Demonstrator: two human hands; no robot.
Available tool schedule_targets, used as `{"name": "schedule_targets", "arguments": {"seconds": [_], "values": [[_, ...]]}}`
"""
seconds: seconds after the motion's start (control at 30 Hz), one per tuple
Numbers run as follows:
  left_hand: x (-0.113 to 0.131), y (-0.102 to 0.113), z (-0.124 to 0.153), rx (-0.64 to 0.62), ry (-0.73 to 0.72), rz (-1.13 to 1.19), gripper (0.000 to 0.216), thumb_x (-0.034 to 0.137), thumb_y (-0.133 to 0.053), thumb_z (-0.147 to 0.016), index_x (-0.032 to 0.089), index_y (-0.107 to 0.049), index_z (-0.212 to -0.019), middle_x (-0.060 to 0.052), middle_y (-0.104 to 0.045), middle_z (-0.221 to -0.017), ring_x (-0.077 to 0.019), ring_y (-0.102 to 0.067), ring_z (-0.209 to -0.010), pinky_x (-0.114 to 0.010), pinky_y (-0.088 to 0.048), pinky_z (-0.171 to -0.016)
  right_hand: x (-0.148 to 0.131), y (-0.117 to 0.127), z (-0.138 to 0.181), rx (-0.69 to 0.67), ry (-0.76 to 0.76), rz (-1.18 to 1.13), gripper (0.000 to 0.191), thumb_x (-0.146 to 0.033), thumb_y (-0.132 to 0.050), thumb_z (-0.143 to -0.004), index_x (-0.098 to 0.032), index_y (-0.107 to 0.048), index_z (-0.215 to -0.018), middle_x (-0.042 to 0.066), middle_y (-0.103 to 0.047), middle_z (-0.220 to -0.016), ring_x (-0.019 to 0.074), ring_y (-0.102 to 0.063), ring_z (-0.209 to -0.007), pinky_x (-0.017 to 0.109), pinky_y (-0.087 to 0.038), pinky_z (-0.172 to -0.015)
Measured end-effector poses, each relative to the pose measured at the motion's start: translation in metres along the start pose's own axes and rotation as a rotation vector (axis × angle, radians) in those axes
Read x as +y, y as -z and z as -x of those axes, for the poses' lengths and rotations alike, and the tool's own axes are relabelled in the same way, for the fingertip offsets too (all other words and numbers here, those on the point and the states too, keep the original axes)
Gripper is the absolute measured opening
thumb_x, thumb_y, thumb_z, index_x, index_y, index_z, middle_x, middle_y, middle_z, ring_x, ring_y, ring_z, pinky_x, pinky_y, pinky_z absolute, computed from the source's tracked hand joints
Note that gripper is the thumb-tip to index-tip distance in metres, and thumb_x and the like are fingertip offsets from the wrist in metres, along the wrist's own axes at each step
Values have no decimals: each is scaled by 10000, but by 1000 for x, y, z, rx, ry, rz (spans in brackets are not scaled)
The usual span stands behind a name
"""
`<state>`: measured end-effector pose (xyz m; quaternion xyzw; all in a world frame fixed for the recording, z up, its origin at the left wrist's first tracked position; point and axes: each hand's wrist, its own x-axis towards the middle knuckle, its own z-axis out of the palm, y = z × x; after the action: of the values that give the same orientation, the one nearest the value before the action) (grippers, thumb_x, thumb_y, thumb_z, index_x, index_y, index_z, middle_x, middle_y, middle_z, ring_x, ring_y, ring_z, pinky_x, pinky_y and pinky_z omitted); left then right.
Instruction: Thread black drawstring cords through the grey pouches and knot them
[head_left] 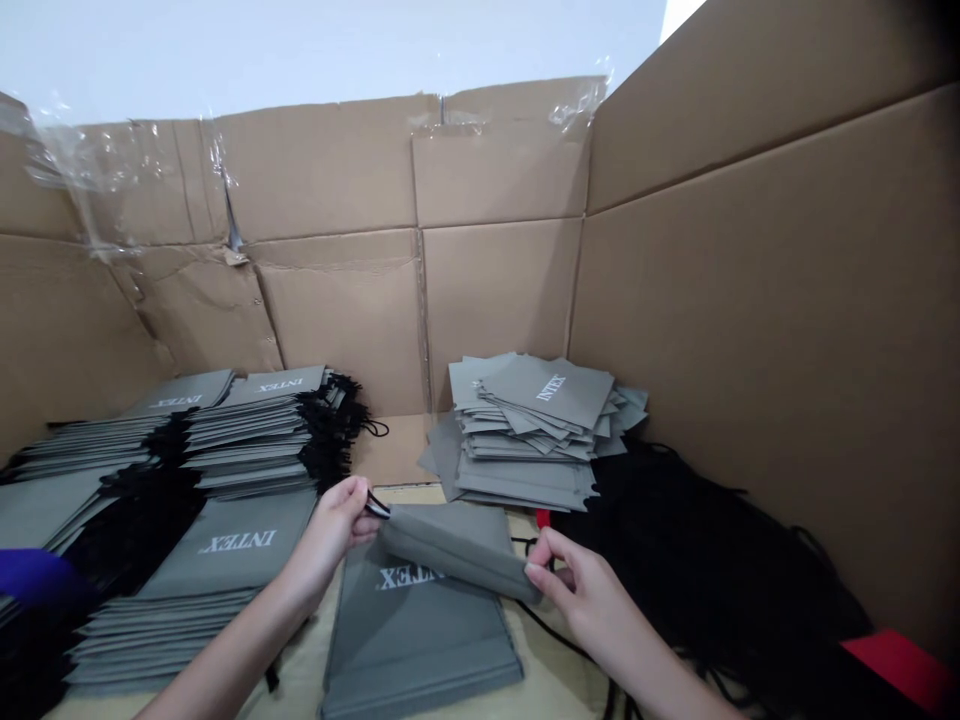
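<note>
Soft, light fabric bag [450, 550], floppy, best held by its folded edge. Left hand [330, 535] pinching one end by the cord [377, 505], right hand [581, 600] pinching the other.

"INTEX" in white capitals on grey drawstring bag [232, 550], front of left pile [240, 440]; same print on two top bags [184, 393] [274, 381] behind it; on top bag [547, 392] of right stack [517, 450], rotated; on flat bag [412, 640] near tabletop [559, 660] front edge, partly covered by held bag [457, 550].
</note>
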<state>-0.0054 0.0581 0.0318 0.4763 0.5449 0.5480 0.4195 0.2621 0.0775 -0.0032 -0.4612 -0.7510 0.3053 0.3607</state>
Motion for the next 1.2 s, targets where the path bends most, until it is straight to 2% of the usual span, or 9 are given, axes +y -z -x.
{"name": "schedule_targets", "arguments": {"seconds": [0.17, 0.3, 0.37, 0.47, 0.73, 0.87, 0.97, 1.07, 1.2], "values": [[7, 9, 1, -88, -244, -339, 349, 528, -513, -773, 202, -456, -660, 26, -471, -663, -147, -459, -661, -226, -394, -622, 3, 5, -2, 17, 11, 16, 165, -304, -465, -767, -207, -436, -637, -35, -440, -577, 139, -424, -542, 239, -320, -517], [5, 14, -6, -236, -140, -65, 311, 465, -625, -719, 211, -463, -794, 32, -522, -707, -133, -521, -676, -248, -442, -681, 5, 7, -5, 27, 7, -43, 195, -336, -486, -746, -203, -438, -612, -40, -407, -567, 130, -397, -530, 232, -304, -497], [1, 15, -10, -237, -115, 43, 341, 393, -690, -682, 214, -446, -838, 52, -525, -674, -111, -526, -633, -233, -439, -664, 7, 6, -6, 18, -7, -79, 205, -349, -494, -736, -202, -437, -606, -44, -394, -563, 124, -382, -517, 229, -289, -485], [-4, 15, -13, -198, -144, 35, 323, 348, -692, -681, 211, -429, -809, 77, -495, -594, -95, -506, -566, -207, -404, -607, 8, 5, -6, 8, -21, -87, 197, -342, -500, -733, -204, -436, -609, -44, -403, -563, 125, -385, -516, 232, -292, -489], [5, 19, -5, -174, -392, -671, 40, 222, -472, -806, 212, -466, -845, 38, -508, -633, -133, -496, -584, -215, -349, -550, 3, 8, -6, 3, -13, -36, 204, -361, -476, -743, -199, -447, -622, -29, -426, -601, 137, -403, -553, 247, -307, -522], [9, 21, 1, -101, -471, -1143, 239, 138, -366, -807, 207, -502, -992, -43, -630, -773, -198, -581, -661, -266, -361, -584, 5, 9, -7, 19, -18, -38, 206, -364, -484, -734, -200, -448, -615, -26, -435, -598, 134, -393, -549, 243, -306, -514], [16, 21, 6, -39, -455, -1330, 315, 108, -352, -776, 203, -537, -1014, -64, -659, -794, -232, -613, -686, -288, -364, -590, 10, 10, -8, 30, -6, -30, 207, -367, -485, -740, -201, -453, -620, -27, -432, -587, 133, -382, -540, 243, -304, -504], [26, 21, 10, -38, -431, -1318, 323, 132, -371, -778, 218, -581, -1009, -56, -664, -818, -231, -618, -712, -293, -386, -608, 12, 11, -10, 44, 7, -30, 206, -359, -490, -744, -203, -452, -617, -26, -442, -583, 135, -401, -541, 242, -316, -503], [31, 20, 9, -151, -451, -1053, 244, 228, -425, -827, 226, -616, -979, -42, -660, -924, -200, -609, -785, -276, -427, -662, 8, 11, -10, 62, 24, -11, 189, -334, -492, -744, -205, -455, -611, -22, -467, -581, 141, -429, -541, 241, -336, -505]]}}
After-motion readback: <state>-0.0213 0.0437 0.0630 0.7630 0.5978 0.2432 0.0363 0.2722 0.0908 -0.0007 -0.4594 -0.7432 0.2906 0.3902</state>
